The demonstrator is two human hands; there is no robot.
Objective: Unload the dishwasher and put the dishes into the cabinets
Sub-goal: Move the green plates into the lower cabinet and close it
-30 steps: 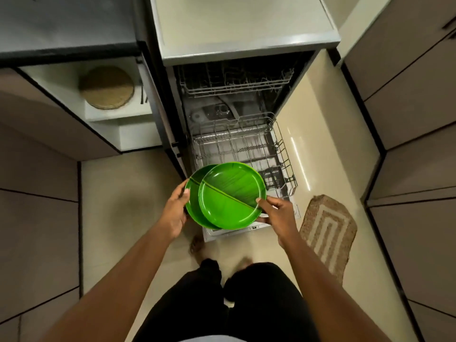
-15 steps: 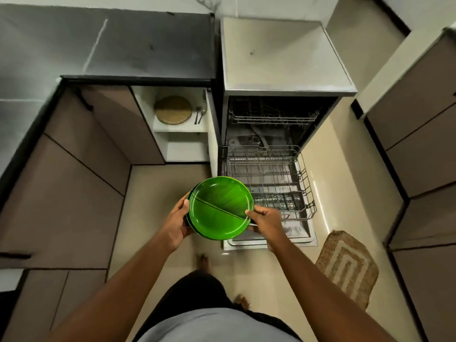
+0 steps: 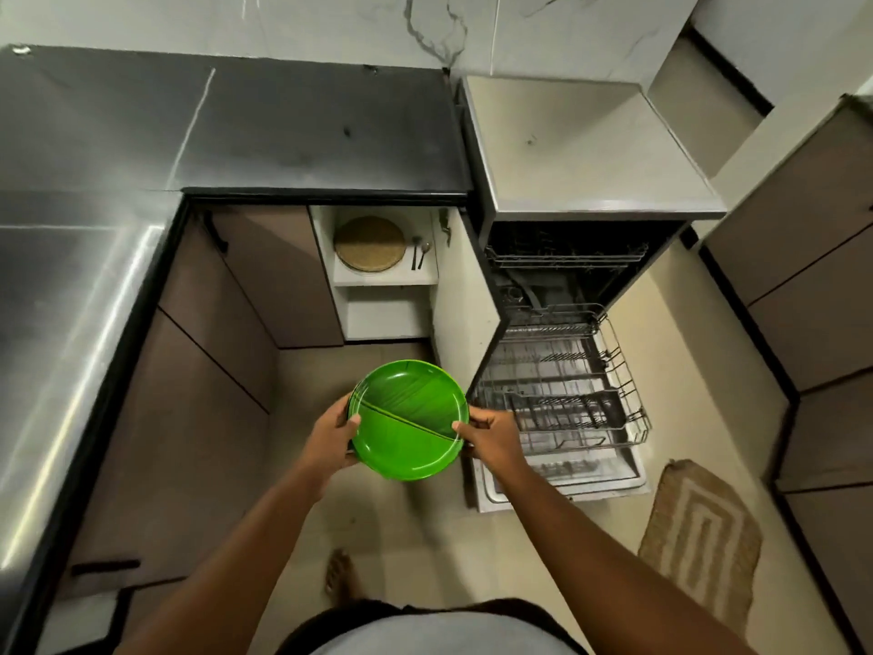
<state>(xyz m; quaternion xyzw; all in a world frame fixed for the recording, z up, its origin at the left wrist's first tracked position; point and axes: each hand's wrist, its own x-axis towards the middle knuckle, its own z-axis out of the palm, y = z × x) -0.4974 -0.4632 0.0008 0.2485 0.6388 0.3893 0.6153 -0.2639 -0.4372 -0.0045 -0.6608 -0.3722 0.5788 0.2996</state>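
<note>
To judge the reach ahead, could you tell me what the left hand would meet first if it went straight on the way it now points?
The left hand grips the green plates and points forward toward the open cabinet. The way looks free until its lower shelf, though depth is unclear from this view.

The cabinet (image 3: 378, 276) stands open ahead, with bare floor (image 3: 321, 380) before it. A mat (image 3: 370, 243) and cutlery (image 3: 419, 252) fill its upper shelf; the lower shelf (image 3: 387, 314) shows bare. To the right, the pulled-out rack (image 3: 557, 390) and dishwasher door (image 3: 567, 484) block the floor. The counter (image 3: 321, 130) overhangs the cabinet.
</note>
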